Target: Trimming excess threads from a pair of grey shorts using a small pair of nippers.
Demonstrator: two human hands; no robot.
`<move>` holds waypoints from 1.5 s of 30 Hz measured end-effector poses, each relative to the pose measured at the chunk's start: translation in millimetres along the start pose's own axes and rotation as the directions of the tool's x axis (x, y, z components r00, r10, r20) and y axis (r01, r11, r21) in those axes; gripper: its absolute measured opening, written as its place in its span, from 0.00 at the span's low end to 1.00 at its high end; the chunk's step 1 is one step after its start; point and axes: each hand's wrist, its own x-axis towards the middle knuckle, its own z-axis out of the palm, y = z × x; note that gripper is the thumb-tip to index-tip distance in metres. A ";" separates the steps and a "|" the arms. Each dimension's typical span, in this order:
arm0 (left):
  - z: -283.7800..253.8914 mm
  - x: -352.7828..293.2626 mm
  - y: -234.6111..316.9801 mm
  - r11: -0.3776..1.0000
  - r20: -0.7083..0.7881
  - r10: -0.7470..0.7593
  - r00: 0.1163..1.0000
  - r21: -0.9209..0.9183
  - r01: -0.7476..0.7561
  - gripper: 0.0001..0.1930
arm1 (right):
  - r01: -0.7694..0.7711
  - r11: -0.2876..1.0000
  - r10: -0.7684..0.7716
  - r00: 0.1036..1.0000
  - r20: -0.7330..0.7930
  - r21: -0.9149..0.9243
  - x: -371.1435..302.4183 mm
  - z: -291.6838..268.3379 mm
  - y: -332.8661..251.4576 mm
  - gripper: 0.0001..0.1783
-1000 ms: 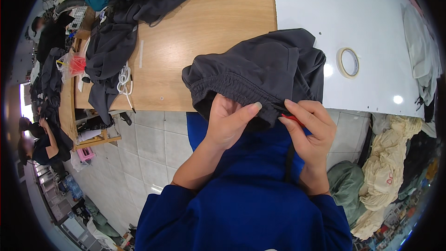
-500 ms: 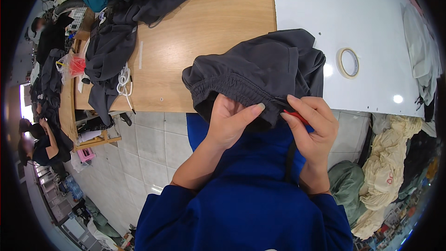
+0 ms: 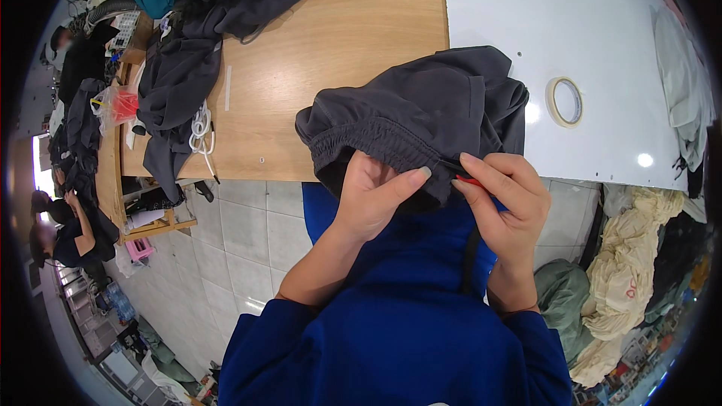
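Across the table's front edge lies a dark grey garment [image 3: 406, 109] with a gathered elastic waistband [image 3: 380, 143]. My left hand [image 3: 376, 192] grips the waistband, thumb outside and fingers tucked in its opening, where they are partly hidden. Close by on the right, my right hand [image 3: 508, 199] is closed in a pinch round a small tool [image 3: 468, 180] with a red part and a dark, thin front end. That front end meets the waistband just right of my left thumb. Most of the tool is covered by my fingers, so I cannot make out its exact kind.
A roll of tape [image 3: 564, 102] lies on the white tabletop [image 3: 519, 22]. More dark garments [image 3: 180, 83] and a white cord [image 3: 201, 131] lie at left on the wooden table [image 3: 376, 15]. Cream cloth [image 3: 628, 263] is heaped at lower right. A person [image 3: 71, 229] is at far left.
My right hand has shifted slightly to the right with the tool, and less of its red part shows. My left hand and the garment stay nearly still.
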 end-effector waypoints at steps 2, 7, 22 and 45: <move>0.1 0.3 0.2 1.000 0.007 0.000 1.000 -0.002 0.000 0.26 | 0.011 1.000 -0.011 1.000 0.000 -0.005 1.1 0.3 0.5 0.18; -0.9 0.7 0.0 1.000 0.019 0.002 1.000 0.002 -0.002 0.25 | 0.040 0.999 -0.039 0.999 0.007 -0.026 1.5 1.3 3.5 0.18; -6.8 -0.9 -2.3 0.998 0.033 -0.017 0.999 -0.062 0.019 0.24 | 0.048 0.997 -0.045 0.998 0.050 -0.053 3.0 -2.7 -0.5 0.18; -7.9 2.4 11.0 0.972 -0.088 -0.234 0.968 -0.041 0.231 0.13 | 0.287 0.941 -0.331 0.892 0.307 0.181 3.6 9.9 7.6 0.09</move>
